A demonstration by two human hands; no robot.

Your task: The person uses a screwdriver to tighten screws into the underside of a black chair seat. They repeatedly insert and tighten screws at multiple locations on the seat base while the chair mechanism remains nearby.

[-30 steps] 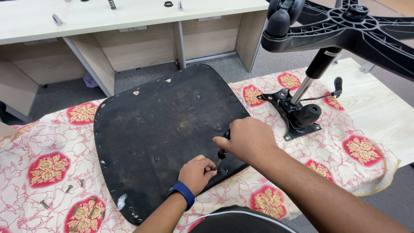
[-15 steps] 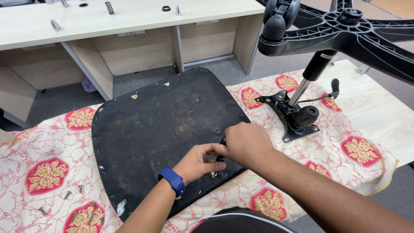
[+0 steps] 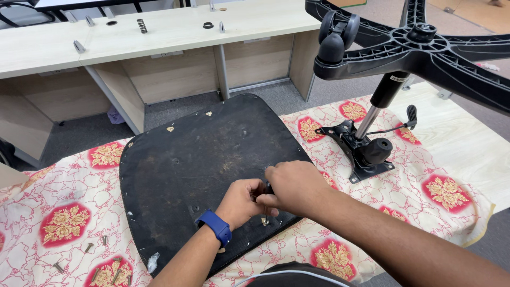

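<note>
The black underside of a chair seat [image 3: 191, 165] lies flat on a red and white flowered cloth [image 3: 69, 223]. Both my hands meet over its near right corner. My left hand [image 3: 241, 202], with a blue wristband, has its fingers curled against a small metal tool [image 3: 264, 219] that points down at the seat. My right hand [image 3: 295, 186] is closed over the top of the same tool, touching the left fingers. Most of the tool is hidden by the hands.
An upturned black chair base [image 3: 419, 48] with castors stands on its gas cylinder and mechanism plate [image 3: 366, 154] to the right of the seat. Several loose screws [image 3: 87, 247] lie on the cloth at the near left. A light wooden desk [image 3: 175, 37] with a spring and a ring is behind.
My left hand has moved right from the seat surface up to my right hand and closed on the tool. The right hand has barely moved.
</note>
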